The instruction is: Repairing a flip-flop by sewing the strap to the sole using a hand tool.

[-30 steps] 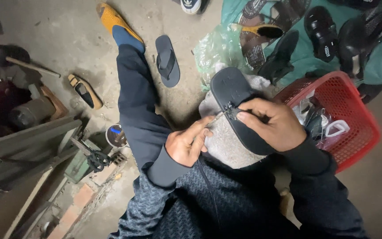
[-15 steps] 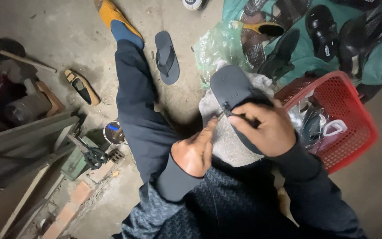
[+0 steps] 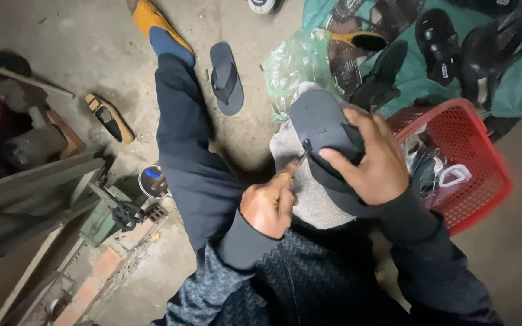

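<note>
Gripping dark rubber sandal (image 3: 321,130), slim awl (image 3: 300,158)

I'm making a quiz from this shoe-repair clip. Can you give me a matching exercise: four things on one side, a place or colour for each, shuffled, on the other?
Things:
1. dark sandal sole
2. plastic basket
3. lone flip-flop
4. small round tin

Places or colours:
A. red, beside the right arm
B. on the floor by the outstretched leg's knee
C. held under the right hand
D. on the floor near the foot

Pairs: 1-C, 2-A, 3-D, 4-B
</note>
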